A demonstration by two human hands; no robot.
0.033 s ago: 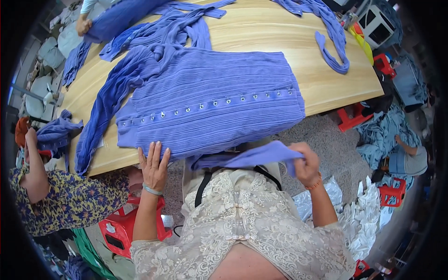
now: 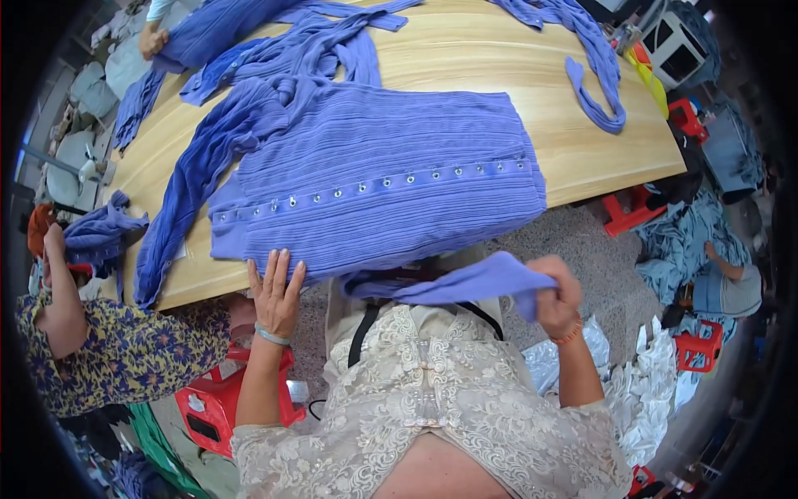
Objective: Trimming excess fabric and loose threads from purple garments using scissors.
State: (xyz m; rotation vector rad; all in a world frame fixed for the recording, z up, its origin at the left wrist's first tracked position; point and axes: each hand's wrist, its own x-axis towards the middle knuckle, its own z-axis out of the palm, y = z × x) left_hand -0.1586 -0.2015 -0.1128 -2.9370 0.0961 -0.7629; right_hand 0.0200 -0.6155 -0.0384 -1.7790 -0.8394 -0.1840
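Left hand (image 2: 276,293) flat, grip wide, pressing near hem of blue ribbed garment (image 2: 374,187) on counter (image 2: 582,150); snap row runs left-right. Right hand (image 2: 555,298) grip closed on its sleeve (image 2: 465,284).

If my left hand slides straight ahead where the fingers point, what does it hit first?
The left hand already lies on the purple ribbed garment; going on, it probably meets the row of metal eyelets first.

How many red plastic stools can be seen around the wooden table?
4 in view: one red stool below the left hand, one under the table's right edge, one further up right, one at lower right. Others may be hidden by people or cloth.
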